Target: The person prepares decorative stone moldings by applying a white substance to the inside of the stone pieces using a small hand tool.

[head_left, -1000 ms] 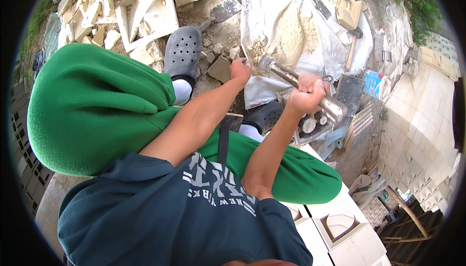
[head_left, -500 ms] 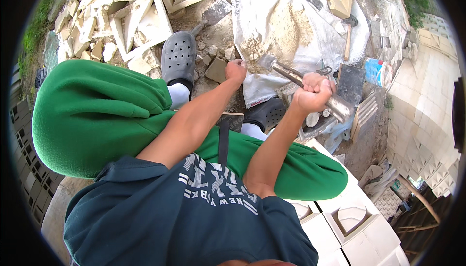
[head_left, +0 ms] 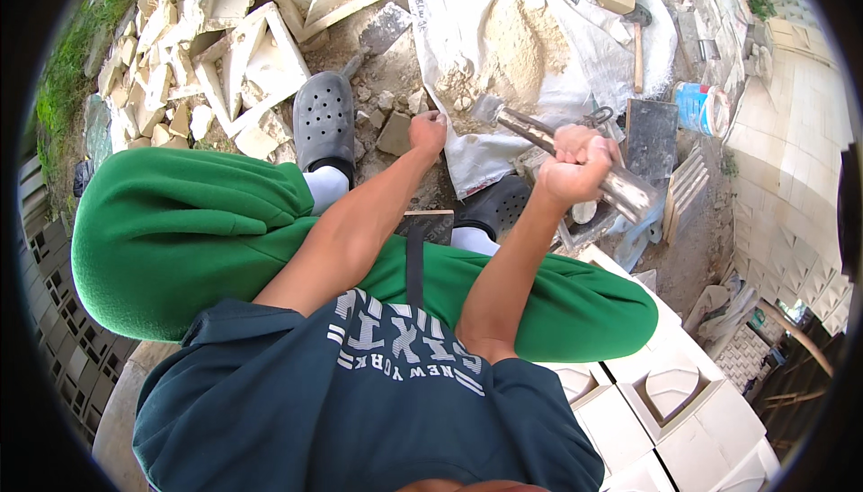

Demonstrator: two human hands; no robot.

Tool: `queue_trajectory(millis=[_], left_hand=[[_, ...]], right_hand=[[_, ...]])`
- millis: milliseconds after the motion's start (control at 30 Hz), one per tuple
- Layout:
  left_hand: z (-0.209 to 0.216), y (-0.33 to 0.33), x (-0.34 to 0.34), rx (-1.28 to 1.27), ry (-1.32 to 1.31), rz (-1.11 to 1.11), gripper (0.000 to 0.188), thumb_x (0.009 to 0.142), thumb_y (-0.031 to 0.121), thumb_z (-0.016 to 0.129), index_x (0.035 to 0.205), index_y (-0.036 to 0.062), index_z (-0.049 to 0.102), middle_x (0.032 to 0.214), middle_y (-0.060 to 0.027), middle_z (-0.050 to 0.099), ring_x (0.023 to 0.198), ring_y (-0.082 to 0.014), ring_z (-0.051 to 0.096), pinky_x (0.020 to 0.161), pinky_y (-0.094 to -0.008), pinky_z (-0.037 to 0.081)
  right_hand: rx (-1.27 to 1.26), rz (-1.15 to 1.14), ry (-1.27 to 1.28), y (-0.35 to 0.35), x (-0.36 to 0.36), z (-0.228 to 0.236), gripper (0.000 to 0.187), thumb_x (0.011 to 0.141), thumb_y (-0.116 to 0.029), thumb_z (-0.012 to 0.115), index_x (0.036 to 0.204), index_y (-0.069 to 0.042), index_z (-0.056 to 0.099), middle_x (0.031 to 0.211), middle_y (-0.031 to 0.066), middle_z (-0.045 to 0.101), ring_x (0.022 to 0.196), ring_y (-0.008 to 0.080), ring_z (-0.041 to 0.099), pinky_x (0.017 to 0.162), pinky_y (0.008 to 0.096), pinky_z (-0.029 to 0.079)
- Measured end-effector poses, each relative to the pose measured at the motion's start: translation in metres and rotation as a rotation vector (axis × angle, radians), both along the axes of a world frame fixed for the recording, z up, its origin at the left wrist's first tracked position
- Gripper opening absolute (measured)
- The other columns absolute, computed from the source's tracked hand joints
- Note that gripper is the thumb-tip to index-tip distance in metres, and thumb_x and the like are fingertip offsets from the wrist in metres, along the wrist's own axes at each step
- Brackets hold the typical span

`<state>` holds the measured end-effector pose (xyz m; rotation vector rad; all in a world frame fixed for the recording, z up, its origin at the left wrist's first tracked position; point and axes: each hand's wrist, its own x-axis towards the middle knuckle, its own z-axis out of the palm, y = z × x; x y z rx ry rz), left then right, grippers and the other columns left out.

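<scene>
We have our right grip [head_left: 580, 164] wrapped firmly round a thick wooden-shafted tool [head_left: 530, 130], fingers curled about its middle. The tool slants in front of us, its grey metal end [head_left: 488, 108] pointing up and left, over the near part of a white sheet [head_left: 472, 155], and its pale butt end down and right.

Our left grip [head_left: 427, 133] is low by the sheet's left edge, fingers bent inward; we cannot tell whether they pinch anything. Just left of it lies a squarish tan chunk [head_left: 394, 134] among small rubble. Farther left, our grey clog [head_left: 324, 119] stands on the ground, near a heap of broken cream pieces [head_left: 148, 88]. The other clog [head_left: 501, 203] is between our forearms.

On the sheet we see beige powder [head_left: 521, 38] spread in a mound, and toward its right side a long-handled hammer [head_left: 638, 56]. Beyond the tool's right side stand a dark board [head_left: 651, 137] and a blue-and-white bucket [head_left: 697, 107], tipped over. Below our right elbow, pale moulded blocks [head_left: 611, 425] sit in rows.
</scene>
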<state>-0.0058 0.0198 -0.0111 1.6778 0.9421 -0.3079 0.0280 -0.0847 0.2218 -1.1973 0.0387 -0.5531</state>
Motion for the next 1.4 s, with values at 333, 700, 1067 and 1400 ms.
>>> queue_trajectory(millis=[333, 700, 1067, 1400], left_hand=[[0.005, -0.006, 0.006, 0.004, 0.008, -0.039, 0.027, 0.079, 0.019, 0.060, 0.099, 0.0020, 0.066, 0.092, -0.0145, 0.067, 0.083, -0.0223, 0.064, 0.075, -0.0323, 0.048], [-0.024, -0.012, 0.001, -0.039, -0.069, -0.053, 0.026, 0.082, 0.015, 0.058, 0.101, -0.0013, 0.064, 0.071, -0.0073, 0.063, 0.056, -0.0116, 0.055, 0.052, -0.0281, 0.044], [-0.039, -0.005, 0.003, -0.096, -0.012, -0.034, 0.029, 0.080, 0.019, 0.060, 0.100, -0.0013, 0.065, 0.093, -0.0166, 0.066, 0.085, -0.0256, 0.064, 0.077, -0.0346, 0.047], [-0.068, -0.001, 0.000, -0.110, -0.070, 0.027, 0.026, 0.085, 0.012, 0.055, 0.102, -0.0051, 0.061, 0.073, -0.0063, 0.061, 0.053, -0.0106, 0.052, 0.046, -0.0249, 0.042]], right_hand=[[-0.039, -0.020, 0.186, 0.008, 0.014, -0.047, 0.027, 0.076, -0.008, 0.046, 0.057, -0.011, 0.027, 0.045, 0.0002, 0.030, 0.039, 0.0097, 0.027, 0.038, 0.0255, 0.022], [-0.093, -0.025, 0.112, -0.011, 0.000, -0.040, 0.022, 0.077, -0.006, 0.046, 0.058, -0.008, 0.035, 0.049, -0.0018, 0.034, 0.044, 0.0072, 0.032, 0.041, 0.0242, 0.024], [0.099, -0.029, 0.112, -0.008, -0.007, -0.003, 0.021, 0.078, -0.008, 0.047, 0.060, -0.008, 0.036, 0.049, -0.0010, 0.035, 0.043, 0.0072, 0.029, 0.041, 0.0241, 0.023], [0.012, 0.003, 0.188, 0.007, -0.002, -0.033, 0.026, 0.078, -0.007, 0.046, 0.058, -0.010, 0.030, 0.048, -0.0017, 0.031, 0.042, 0.0077, 0.028, 0.040, 0.0250, 0.023]])
